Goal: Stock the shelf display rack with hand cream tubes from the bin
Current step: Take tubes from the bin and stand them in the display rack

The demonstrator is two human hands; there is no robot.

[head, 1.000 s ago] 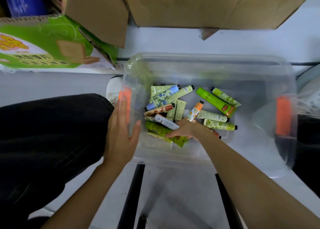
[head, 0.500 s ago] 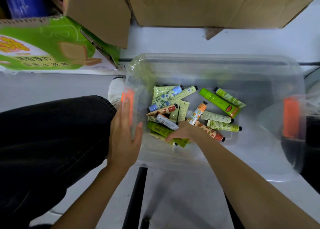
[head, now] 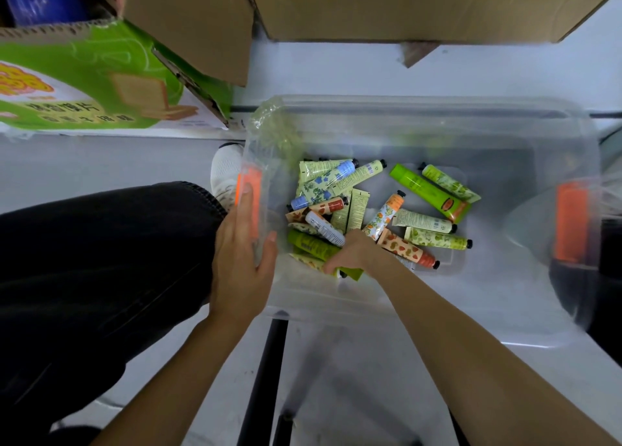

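A clear plastic bin (head: 437,103) stands on the pale floor with several hand cream tubes (head: 420,221) heaped loosely in its left half. My left hand (head: 240,263) grips the bin's left wall, thumb inside the rim and fingers lying along the orange latch (head: 249,189). My right hand (head: 353,253) reaches into the near left of the heap, its fingers curled round an olive-green tube (head: 353,273). My hand hides most of that tube. A large bright green tube (head: 424,189) lies further right. No display rack shows.
A green printed carton (head: 84,85) and brown cardboard boxes (head: 420,4) stand behind the bin. My black-trousered knee (head: 101,260) and white shoe (head: 225,169) are at its left. Black metal bars (head: 266,378) run under my arms. A second orange latch (head: 570,223) sits on the bin's right side.
My right hand has slid a little toward the near left of the heap, uncovering an orange patterned tube. My left hand keeps its hold on the bin wall.
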